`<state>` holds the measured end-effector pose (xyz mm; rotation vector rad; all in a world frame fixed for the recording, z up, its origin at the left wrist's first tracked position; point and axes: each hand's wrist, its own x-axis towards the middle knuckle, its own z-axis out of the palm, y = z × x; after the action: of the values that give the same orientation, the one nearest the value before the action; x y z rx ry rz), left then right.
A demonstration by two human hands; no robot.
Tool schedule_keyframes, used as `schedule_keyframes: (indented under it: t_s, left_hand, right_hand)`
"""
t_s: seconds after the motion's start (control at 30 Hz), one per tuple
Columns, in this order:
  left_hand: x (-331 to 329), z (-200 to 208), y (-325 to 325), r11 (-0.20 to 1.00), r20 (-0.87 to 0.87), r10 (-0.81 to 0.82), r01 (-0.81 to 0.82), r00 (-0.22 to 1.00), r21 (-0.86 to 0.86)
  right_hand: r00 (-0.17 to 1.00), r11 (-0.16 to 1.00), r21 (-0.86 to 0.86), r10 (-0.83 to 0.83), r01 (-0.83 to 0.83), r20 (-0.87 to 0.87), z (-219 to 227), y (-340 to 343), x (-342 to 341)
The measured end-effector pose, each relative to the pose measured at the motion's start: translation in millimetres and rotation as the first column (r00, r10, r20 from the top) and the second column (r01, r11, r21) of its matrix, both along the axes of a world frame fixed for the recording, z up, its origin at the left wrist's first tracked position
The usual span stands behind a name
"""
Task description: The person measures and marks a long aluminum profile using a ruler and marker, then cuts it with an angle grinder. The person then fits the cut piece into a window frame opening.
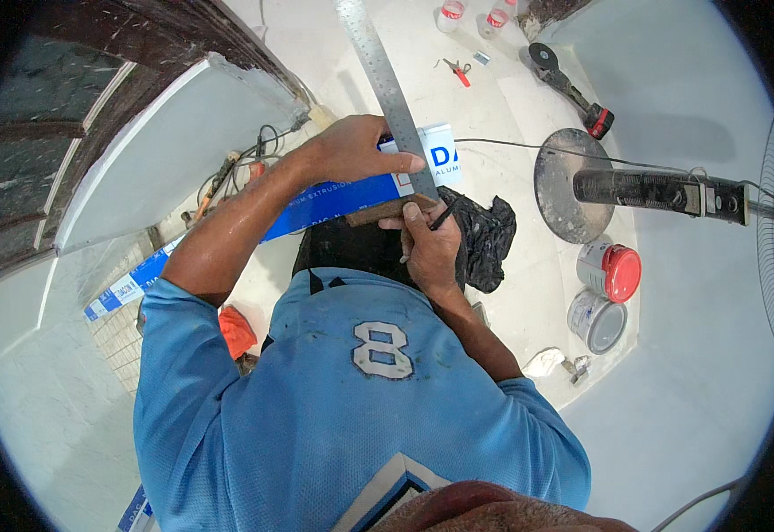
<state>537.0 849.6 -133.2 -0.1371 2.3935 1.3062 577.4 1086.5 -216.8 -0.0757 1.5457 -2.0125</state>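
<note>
Across my lap lies a long aluminium profile (312, 206) wrapped in blue and white film. A try square sits on it near its right end, with its steel blade (374, 66) pointing away from me and its wooden stock (376, 213) along the near edge. My left hand (344, 152) is closed over the profile, its thumb pressing on the blade; its other fingers are partly hidden behind. My right hand (433, 250), by the stock, pinches a dark pen-like marker (443, 215) close to the profile. Some of its fingers touch the stock.
A black plastic bag (491, 239) lies right of my lap. Farther right are a fan's round base (551, 199), a red-lidded bucket (622, 273) and a grey-lidded bucket (606, 328). A cordless grinder (573, 93), bottles (450, 15) and a red-handled tool (461, 76) lie ahead. Cables (250, 160) tangle left.
</note>
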Motion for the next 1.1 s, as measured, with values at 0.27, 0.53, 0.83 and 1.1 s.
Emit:
schedule_keyframes:
  t_s: [0.27, 0.53, 0.83, 1.1]
  left_hand:
    - [2, 4, 5, 0.999, -0.016, 0.017, -0.018, 1.000, -0.035]
    - [1, -1, 6, 0.999, -0.050, 0.031, -0.032, 0.998, -0.029]
    - [-3, 2, 7, 0.997, -0.031, 0.000, -0.002, 1.000, -0.079]
    - [-2, -16, 4, 0.991, -0.050, 0.012, -0.019, 0.999, -0.133]
  right_hand:
    - [1.000, 0.999, -0.046, -0.019, 0.020, 0.011, 0, 2, 2]
    - [1.000, 0.996, -0.083, -0.011, 0.012, 0.005, 2, 4, 0]
    - [0.998, 0.995, -0.080, -0.065, 0.065, -0.004, 2, 3, 1]
    - [0.999, 0.996, -0.076, -0.037, 0.036, -0.015, 2, 3, -2]
